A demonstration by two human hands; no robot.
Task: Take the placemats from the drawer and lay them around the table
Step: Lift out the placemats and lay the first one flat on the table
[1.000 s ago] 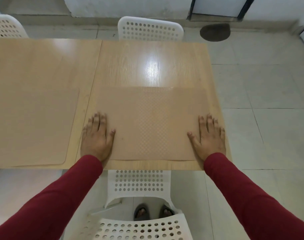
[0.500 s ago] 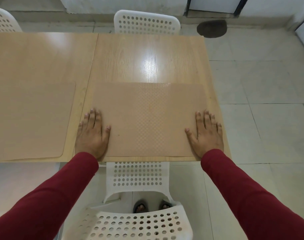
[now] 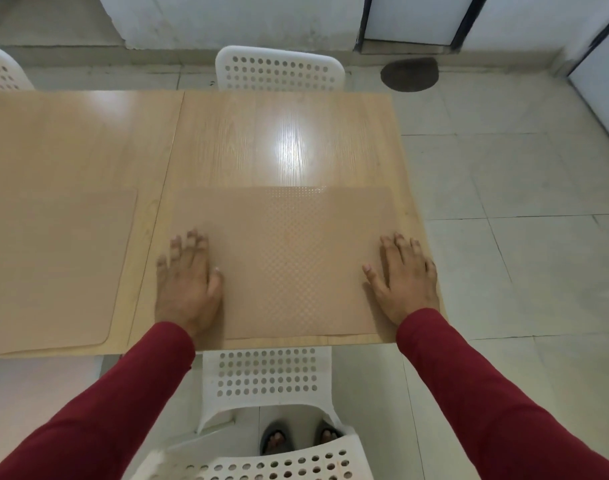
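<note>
A tan placemat with a dotted texture lies flat on the near right part of the wooden table, close to the front edge. My left hand rests palm down on its left edge, fingers spread. My right hand lies flat on its right edge, fingers apart. Neither hand grips anything. A second tan placemat lies flat on the near left part of the table.
A white perforated chair stands tucked under the table's near edge, right in front of me. Another white chair stands at the far side, and a third chair at far left. Tiled floor lies to the right.
Both hands have stayed flat on the placemat's side edges, and the left fingers look blurred. The placemat keeps its place on the table. The view has shifted slightly.
</note>
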